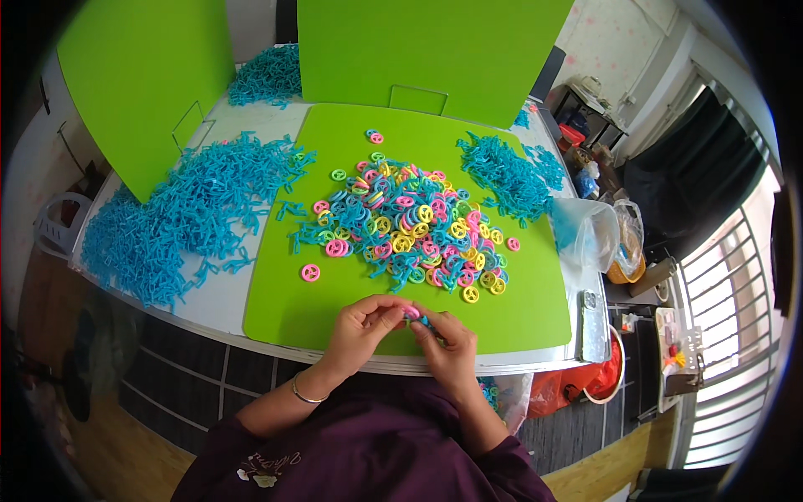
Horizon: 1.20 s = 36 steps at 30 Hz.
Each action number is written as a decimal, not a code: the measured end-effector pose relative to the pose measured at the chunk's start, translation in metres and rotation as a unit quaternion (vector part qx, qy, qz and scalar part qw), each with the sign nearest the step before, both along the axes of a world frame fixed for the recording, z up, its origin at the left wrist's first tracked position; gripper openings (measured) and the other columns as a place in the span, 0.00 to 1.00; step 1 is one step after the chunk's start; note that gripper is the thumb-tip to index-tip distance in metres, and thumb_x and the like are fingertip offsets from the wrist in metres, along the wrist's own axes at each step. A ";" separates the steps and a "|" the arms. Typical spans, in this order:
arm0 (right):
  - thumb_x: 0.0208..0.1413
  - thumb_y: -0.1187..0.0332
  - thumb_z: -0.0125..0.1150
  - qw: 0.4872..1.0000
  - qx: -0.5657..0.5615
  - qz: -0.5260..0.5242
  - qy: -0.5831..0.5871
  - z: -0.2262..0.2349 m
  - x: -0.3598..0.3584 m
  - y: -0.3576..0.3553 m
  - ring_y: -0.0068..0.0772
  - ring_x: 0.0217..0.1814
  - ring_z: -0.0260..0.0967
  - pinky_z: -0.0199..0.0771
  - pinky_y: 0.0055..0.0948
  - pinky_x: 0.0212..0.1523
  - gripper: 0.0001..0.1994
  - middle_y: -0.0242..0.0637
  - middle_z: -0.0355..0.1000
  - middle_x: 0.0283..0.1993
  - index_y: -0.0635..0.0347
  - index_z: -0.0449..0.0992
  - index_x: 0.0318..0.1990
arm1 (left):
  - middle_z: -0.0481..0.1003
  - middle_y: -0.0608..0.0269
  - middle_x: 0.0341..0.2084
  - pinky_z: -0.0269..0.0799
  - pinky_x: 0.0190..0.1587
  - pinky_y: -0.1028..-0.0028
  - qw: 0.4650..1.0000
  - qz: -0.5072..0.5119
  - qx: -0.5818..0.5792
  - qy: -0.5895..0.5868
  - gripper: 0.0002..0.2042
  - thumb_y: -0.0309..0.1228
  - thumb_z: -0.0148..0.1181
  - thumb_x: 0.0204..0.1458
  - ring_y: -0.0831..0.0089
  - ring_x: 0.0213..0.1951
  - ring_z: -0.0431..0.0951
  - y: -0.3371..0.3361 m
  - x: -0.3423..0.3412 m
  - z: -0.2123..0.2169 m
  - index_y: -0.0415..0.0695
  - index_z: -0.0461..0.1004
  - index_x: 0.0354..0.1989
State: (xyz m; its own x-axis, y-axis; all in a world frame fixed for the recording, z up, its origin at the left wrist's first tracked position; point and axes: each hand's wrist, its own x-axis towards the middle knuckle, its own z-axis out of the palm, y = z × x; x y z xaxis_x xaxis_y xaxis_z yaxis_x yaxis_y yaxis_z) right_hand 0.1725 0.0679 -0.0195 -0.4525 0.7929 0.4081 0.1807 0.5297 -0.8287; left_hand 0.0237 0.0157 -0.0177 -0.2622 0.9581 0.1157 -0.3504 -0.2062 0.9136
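Observation:
Close together over the front of the green mat, my two hands meet at the fingertips. My left hand [365,329] pinches a small pink plastic wheel [411,311]. In the fingers of my right hand [449,341] is a small blue plastic piece [424,320], touching or very near the wheel; the fingers partly hide both parts. Just beyond lies a heap of pink, yellow, green and blue spoked wheels [406,222]. A single pink wheel [310,273] rests on the mat left of the heap.
Large piles of blue plastic pieces lie at the left [180,217] and right [506,176]. Green boards [435,54] stand at the back and left. At the right are a clear plastic bag [581,234] and a phone [592,322] near the table edge.

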 end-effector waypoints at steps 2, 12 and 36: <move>0.51 0.75 0.62 0.998 -0.045 0.015 0.028 0.009 -0.003 -0.002 0.21 0.21 0.62 0.62 0.20 0.24 0.20 0.31 0.70 0.24 0.63 0.72 0.54 | 0.77 0.63 0.35 0.74 0.40 0.79 1.000 0.002 0.017 -0.013 0.07 0.23 0.56 0.55 0.78 0.34 0.76 -0.001 -0.002 0.001 0.35 0.75 0.41; 0.45 0.78 0.60 0.875 0.448 0.079 -0.166 0.029 0.028 0.026 0.41 0.43 0.73 0.75 0.32 0.39 0.17 0.50 0.64 0.58 0.47 0.79 0.43 | 0.76 0.67 0.32 0.75 0.38 0.77 0.966 -0.096 -0.132 -0.199 0.08 0.30 0.56 0.56 0.77 0.34 0.77 -0.004 -0.029 -0.002 0.41 0.75 0.40; 0.50 0.78 0.63 0.991 -0.112 -0.012 0.072 0.011 -0.003 0.014 0.23 0.33 0.69 0.69 0.22 0.36 0.10 0.31 0.74 0.34 0.65 0.78 0.42 | 0.78 0.61 0.33 0.75 0.38 0.78 0.996 0.035 -0.047 0.070 0.08 0.25 0.60 0.52 0.77 0.34 0.78 -0.005 -0.031 0.016 0.35 0.74 0.39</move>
